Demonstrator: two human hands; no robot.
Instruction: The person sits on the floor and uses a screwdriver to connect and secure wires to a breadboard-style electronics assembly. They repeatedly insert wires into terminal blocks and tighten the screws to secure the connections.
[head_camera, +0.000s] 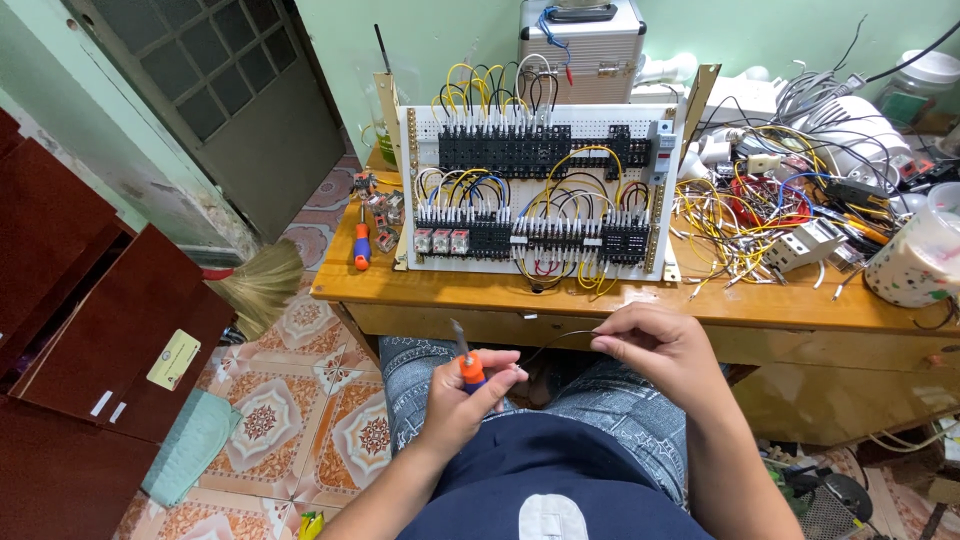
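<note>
Seated at the bench (500, 292), our left hand (462, 400) grips a screwdriver (468, 365) while our right hand (655, 345) pinches a wire (560, 338), best held taut.

A panel (540, 190) stands upright on the surface (480, 290), a case (582, 40) behind it. A screwdriver (361, 243) lies left of the panel, loose wires (740, 225) and a cup (920, 255) right. Both hands sit before the surface edge.

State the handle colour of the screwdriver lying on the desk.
Orange and blue screwdriver; head view.
</note>
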